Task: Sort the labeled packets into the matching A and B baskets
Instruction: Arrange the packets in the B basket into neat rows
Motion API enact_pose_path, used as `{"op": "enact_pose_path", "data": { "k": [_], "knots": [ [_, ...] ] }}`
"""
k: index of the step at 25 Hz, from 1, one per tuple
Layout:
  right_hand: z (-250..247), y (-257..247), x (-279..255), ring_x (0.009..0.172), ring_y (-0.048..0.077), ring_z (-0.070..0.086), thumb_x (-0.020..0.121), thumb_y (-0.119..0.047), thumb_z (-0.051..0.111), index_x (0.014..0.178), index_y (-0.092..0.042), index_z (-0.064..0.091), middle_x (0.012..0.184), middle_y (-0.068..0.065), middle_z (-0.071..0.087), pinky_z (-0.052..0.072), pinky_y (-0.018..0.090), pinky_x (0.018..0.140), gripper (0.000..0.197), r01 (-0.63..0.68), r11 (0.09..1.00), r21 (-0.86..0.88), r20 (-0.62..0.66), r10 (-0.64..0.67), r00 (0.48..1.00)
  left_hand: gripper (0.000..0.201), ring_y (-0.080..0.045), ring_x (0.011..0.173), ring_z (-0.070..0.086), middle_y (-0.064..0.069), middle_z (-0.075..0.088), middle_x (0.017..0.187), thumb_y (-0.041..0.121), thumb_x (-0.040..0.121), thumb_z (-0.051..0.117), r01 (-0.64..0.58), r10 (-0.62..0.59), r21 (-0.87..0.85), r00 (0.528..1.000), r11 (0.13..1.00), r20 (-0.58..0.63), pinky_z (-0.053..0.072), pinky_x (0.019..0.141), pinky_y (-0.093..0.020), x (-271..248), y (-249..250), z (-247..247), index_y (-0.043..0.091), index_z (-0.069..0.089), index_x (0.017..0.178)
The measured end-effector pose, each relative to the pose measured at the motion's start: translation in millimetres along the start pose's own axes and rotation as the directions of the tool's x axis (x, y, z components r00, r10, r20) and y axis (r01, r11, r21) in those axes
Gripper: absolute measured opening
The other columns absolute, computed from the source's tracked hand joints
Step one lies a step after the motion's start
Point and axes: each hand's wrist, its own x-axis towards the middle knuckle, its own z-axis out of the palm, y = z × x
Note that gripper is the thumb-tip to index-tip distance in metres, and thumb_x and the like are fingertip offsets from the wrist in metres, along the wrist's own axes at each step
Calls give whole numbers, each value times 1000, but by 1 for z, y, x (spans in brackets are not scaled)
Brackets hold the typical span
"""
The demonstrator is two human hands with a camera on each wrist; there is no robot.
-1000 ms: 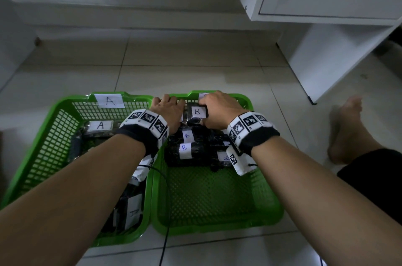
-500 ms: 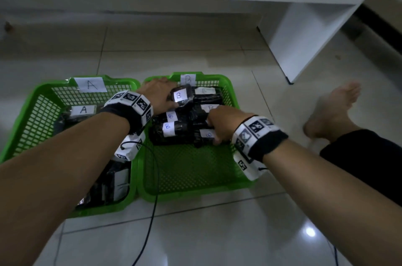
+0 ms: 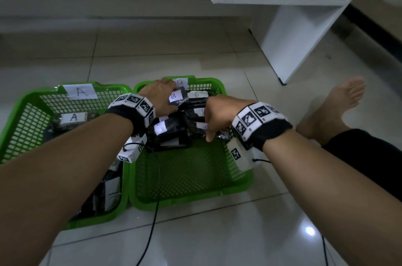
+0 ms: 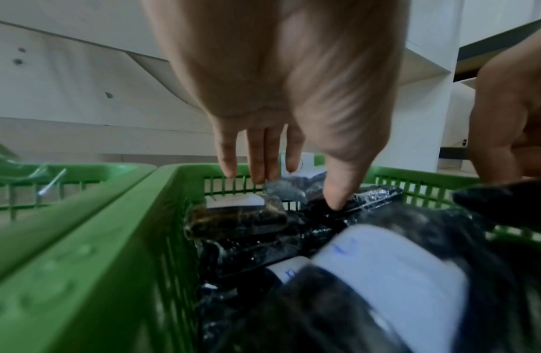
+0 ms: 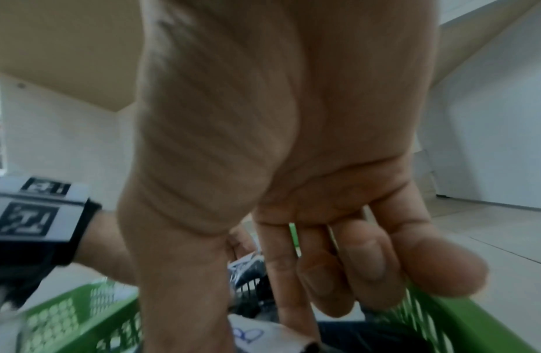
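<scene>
**Green B basket: tidy the pile, don't grab**

Black B packets [image 3: 174,128] sit heaped at the far end of B basket [image 3: 191,178]. Left hand [image 3: 159,97] rests on them, fingers straight, holding nothing. Right hand [image 3: 219,113] is loosely curled and empty, near the pile's right side. Advice: press flat, labels up. A basket [image 3: 28,126] sits left.

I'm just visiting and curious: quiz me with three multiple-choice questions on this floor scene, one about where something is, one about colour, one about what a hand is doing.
1. Over which basket are both hands?
A. the A-labelled one
B. the B-labelled one
C. neither

2. What colour are the two plastic mesh baskets?
A. green
B. red
C. blue

3. What is the left hand doing?
A. lifting a packet high
B. fingers straight, tips down among the black packets
C. resting on the floor

Answers:
1 B: left hand and right hand are over the B-labelled green basket.
2 A: both, including the A-labelled green basket.
3 B: its fingers point down at the black wrapped packets.
</scene>
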Motion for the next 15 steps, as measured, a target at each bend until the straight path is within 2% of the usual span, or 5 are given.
{"op": "enact_pose_path", "data": {
  "k": [2,5,10,13,15],
  "knots": [
    [-9,3,-5,82,17,68,62,-40,94,91,-16,77,92,-2,72,53,28,61,42,-12,996,90,-5,12,1000,63,-24,93,58,-4,49,113,42,71,76,7,-8,-19,999,1000,-42,51,76,-37,1,4,-10,18,52,124],
    [-17,8,-10,81,15,67,63,-39,94,91,-17,78,94,-3,73,44,23,52,40,-25,986,166,-17,28,999,61,-22,85,55,-3,47,105,41,64,83,51,-51,37,999,998,-15,52,71,-36,2,4,-19,18,58,115],
    [-10,13,-8,84,18,67,64,-38,94,94,-16,77,96,0,72,49,28,56,41,-48,982,180,-4,49,999,58,-24,90,61,-2,56,105,38,63,87,94,-96,75,995,993,32,55,76,-35,3,3,-10,21,66,114],
    [-9,12,-3,86,18,68,64,-43,92,92,-18,78,94,-1,72,56,31,63,40,-24,981,191,-55,36,998,68,-23,98,62,1,62,108,47,55,91,103,-104,49,994,994,28,55,84,-39,4,-2,-9,25,65,114],
    [-12,11,-1,85,19,68,66,-45,90,90,-17,75,92,0,71,55,32,68,39,-20,981,195,-80,36,996,75,-25,102,61,0,61,111,47,54,92,110,-110,6,994,994,28,53,87,-41,2,-4,-9,24,63,118]
  ]
}}
